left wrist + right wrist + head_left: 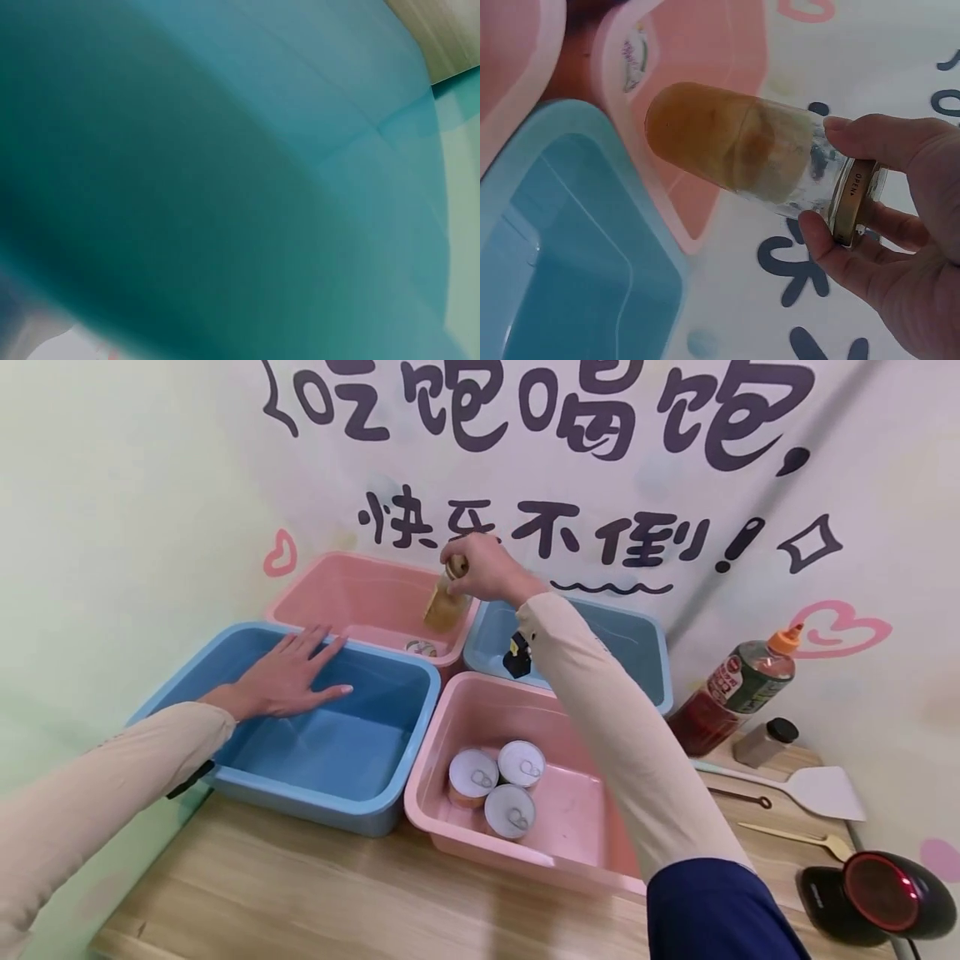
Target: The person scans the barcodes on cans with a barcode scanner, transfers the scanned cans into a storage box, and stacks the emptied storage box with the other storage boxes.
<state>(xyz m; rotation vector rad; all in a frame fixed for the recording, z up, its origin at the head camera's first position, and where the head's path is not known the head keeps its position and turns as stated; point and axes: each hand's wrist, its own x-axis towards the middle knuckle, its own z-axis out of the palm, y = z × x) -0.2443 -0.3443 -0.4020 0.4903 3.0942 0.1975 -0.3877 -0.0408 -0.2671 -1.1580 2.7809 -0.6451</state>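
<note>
So the jar first: a clear glass jar with a gold lid and brownish-orange contents [705, 131] is in the air past the back left corner of a pink plastic bin with three silver-topped pull-tab cans in it [566, 810], which I'll use as the landmark. The right hand [487, 568] has thumb and fingers pinching it round the neck and lid, and the jar tilts, lid end up. Left hand [281, 677] is off to the landmark bin's left, fingers spread over the back of a mid-blue plastic bin [315, 760]; can't tell whether they touch the rim, and that wrist cam is just blurry teal. Behind the landmark bin there's a lighter blue plastic bin [630, 643], and back left of it another pink plastic bin [352, 589] with a small white patterned thing inside. To its right: a red-filled squeeze bottle with an orange cap [750, 681] and a white spatula [825, 789].
</note>
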